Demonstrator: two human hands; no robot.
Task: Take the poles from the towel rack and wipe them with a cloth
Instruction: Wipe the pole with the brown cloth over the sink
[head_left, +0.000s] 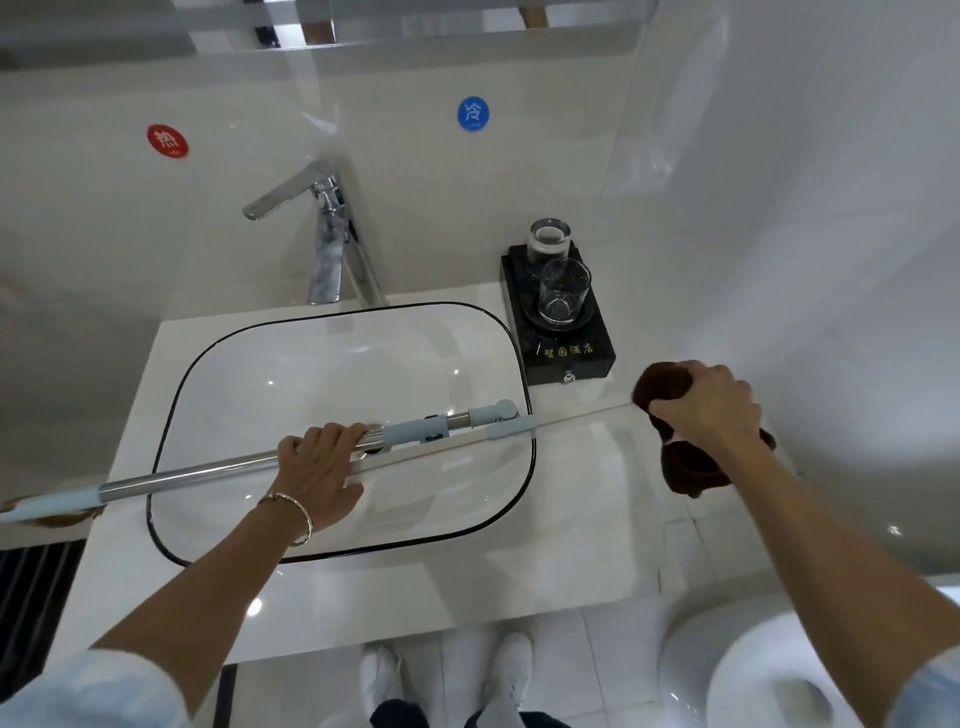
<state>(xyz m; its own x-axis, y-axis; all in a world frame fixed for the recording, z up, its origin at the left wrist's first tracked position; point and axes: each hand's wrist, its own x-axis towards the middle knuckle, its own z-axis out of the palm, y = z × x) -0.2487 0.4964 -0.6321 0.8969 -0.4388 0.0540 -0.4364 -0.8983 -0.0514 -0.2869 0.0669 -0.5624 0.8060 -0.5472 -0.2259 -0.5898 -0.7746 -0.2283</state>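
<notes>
Left hand at centre frame, fingers curled over the pole, thumb underneath, gripping it. Pole is bare metal with pale blue fittings. It lies almost level above the white sink basin, running from the 9 o'clock edge to a blue end cap just right of centre. Thin bracelet on the left wrist. Right hand at 3 o'clock, fingers closed round a bunched dark brown cloth, over the white countertop, well apart from the pole. Chrome faucet at 11 o'clock behind the basin. Two clear glasses on a black tray at 1 o'clock. Toilet at 5 o'clock.
</notes>
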